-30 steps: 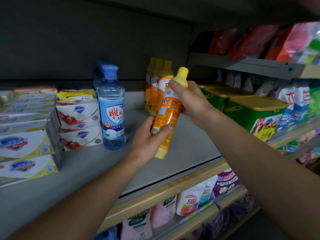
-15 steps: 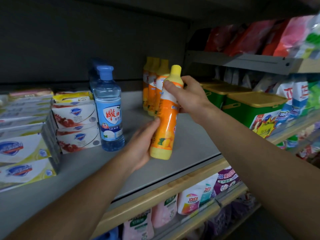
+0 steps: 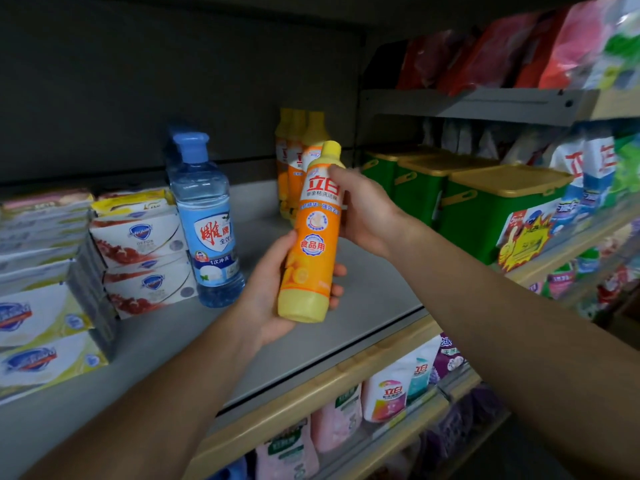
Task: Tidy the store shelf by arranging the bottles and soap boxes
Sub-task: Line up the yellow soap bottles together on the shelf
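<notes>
Head view: orange bottle [image 3: 311,237] upright in both grips, left hand [image 3: 266,292] low, right hand [image 3: 367,209] high.

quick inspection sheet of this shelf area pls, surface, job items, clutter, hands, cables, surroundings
surface: grey shelf, bare patch at the front.
job's things: orange bottle held upright above the shelf, label facing the camera; row of matching orange bottles at the back; blue bottle standing; soap boxes stacked at left.
clutter: nothing seen.
grips: left hand cups the bottle's base; right hand holds its upper part.
cables: nothing seen.
surroundings: green tubs at right; pouches on the shelf below.
</notes>
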The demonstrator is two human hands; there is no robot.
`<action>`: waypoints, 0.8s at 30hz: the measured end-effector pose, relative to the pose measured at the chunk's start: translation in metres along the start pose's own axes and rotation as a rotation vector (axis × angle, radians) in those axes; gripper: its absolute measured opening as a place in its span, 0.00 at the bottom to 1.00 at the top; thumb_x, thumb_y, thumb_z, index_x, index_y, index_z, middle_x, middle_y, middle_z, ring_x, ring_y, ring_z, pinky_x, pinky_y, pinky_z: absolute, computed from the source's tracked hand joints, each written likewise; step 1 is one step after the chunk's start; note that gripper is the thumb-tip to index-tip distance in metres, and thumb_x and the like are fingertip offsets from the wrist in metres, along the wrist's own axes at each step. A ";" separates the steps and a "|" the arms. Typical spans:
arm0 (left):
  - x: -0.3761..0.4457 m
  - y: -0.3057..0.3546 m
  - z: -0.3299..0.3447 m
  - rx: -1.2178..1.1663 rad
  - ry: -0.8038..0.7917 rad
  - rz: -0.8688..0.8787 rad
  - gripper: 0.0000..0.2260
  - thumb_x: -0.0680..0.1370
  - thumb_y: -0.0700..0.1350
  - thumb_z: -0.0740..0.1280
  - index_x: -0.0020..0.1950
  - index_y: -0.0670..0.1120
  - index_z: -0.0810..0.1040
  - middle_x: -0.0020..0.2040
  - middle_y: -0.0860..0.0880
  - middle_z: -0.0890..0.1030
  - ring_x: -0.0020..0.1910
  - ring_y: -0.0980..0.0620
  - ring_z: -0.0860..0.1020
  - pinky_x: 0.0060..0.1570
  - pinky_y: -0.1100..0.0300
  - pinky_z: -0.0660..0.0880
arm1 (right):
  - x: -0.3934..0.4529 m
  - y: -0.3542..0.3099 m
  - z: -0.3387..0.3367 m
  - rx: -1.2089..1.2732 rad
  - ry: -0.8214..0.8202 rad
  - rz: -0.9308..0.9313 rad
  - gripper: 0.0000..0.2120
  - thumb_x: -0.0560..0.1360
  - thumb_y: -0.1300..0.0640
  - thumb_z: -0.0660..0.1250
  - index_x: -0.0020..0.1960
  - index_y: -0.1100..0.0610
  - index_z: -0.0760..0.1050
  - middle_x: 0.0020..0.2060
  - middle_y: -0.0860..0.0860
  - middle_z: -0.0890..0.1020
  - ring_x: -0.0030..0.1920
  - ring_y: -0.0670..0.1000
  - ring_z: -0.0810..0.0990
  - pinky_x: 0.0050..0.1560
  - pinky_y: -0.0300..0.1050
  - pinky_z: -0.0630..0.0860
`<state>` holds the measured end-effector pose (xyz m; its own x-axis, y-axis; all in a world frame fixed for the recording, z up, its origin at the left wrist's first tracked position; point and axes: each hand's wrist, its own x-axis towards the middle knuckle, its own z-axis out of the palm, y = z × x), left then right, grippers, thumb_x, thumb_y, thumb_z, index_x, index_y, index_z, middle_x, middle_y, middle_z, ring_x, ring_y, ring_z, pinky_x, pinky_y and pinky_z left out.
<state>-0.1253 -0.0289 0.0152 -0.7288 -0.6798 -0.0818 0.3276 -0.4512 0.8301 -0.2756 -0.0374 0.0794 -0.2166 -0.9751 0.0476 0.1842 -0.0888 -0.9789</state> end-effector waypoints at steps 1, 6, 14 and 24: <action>0.000 0.000 0.001 0.024 -0.005 -0.004 0.30 0.69 0.62 0.62 0.60 0.41 0.78 0.44 0.40 0.83 0.33 0.46 0.82 0.32 0.58 0.79 | 0.001 -0.001 0.001 -0.043 0.024 -0.010 0.18 0.80 0.47 0.64 0.65 0.57 0.72 0.54 0.58 0.83 0.50 0.56 0.84 0.48 0.54 0.83; 0.008 -0.009 0.003 0.133 0.154 0.149 0.25 0.66 0.58 0.68 0.57 0.45 0.78 0.47 0.44 0.86 0.43 0.48 0.85 0.40 0.53 0.82 | 0.006 0.001 -0.001 -0.285 0.145 0.113 0.19 0.79 0.42 0.64 0.62 0.55 0.74 0.48 0.55 0.84 0.44 0.53 0.86 0.42 0.50 0.83; 0.008 -0.010 0.000 0.164 0.130 0.139 0.21 0.65 0.55 0.71 0.53 0.44 0.78 0.46 0.43 0.86 0.42 0.48 0.84 0.43 0.50 0.82 | 0.003 0.012 -0.008 -0.325 0.132 0.175 0.21 0.78 0.41 0.65 0.62 0.56 0.74 0.49 0.56 0.84 0.45 0.54 0.85 0.48 0.53 0.83; 0.012 -0.017 -0.010 0.758 0.252 0.553 0.19 0.69 0.44 0.78 0.54 0.59 0.76 0.49 0.59 0.84 0.49 0.59 0.83 0.48 0.62 0.80 | -0.031 -0.009 -0.006 -0.375 -0.075 -0.374 0.19 0.81 0.55 0.62 0.72 0.48 0.68 0.58 0.49 0.81 0.55 0.48 0.83 0.57 0.48 0.81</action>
<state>-0.1338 -0.0356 -0.0058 -0.4091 -0.8277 0.3841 0.0469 0.4013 0.9147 -0.2764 -0.0052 0.0858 -0.1301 -0.9039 0.4074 -0.2509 -0.3675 -0.8956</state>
